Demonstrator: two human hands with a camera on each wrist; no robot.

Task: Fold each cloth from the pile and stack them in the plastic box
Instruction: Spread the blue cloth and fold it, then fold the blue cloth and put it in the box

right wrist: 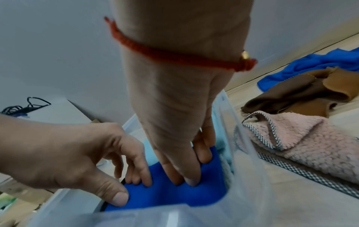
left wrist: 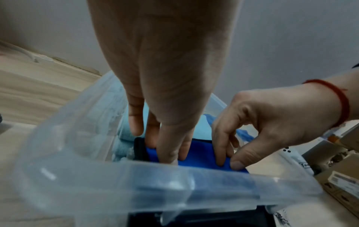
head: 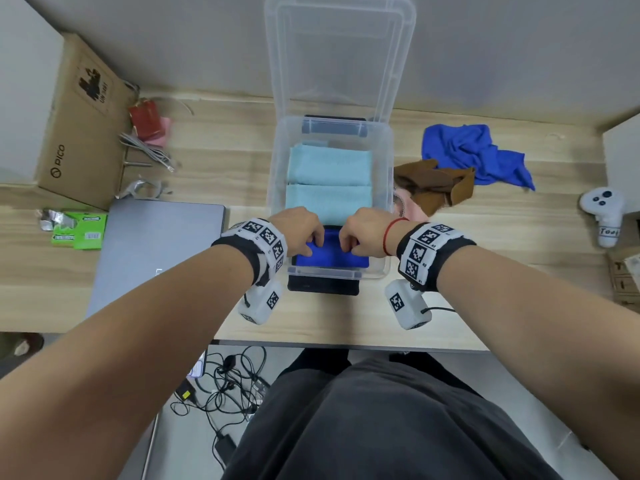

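A clear plastic box point(head: 277, 188) stands mid-table with its lid point(head: 339, 57) tipped up at the back. Two folded light-blue cloths point(head: 329, 166) lie in its far part. At the near end sits a folded blue cloth point(head: 332, 259) point(left wrist: 202, 153) point(right wrist: 174, 196), with a dark edge showing beneath it. My left hand point(head: 313, 245) point(left wrist: 165, 152) point(right wrist: 132, 190) pinches its left part, fingers on top and thumb at the near edge. In the same way my right hand point(head: 348, 245) point(left wrist: 229, 162) point(right wrist: 186, 176) pinches its right part. The pile lies right of the box: a crumpled blue cloth point(head: 474, 154) point(right wrist: 310, 64), a brown cloth point(head: 436, 188) point(right wrist: 291, 92) and a pink cloth point(head: 412, 209) point(right wrist: 301, 145).
A closed grey laptop point(head: 156, 254) lies left of the box, with a cardboard carton point(head: 79, 126), loose cables point(head: 149, 150) and green packets point(head: 83, 232) beyond it. A white controller point(head: 604, 213) rests at the right edge. The table's front edge runs just below my wrists.
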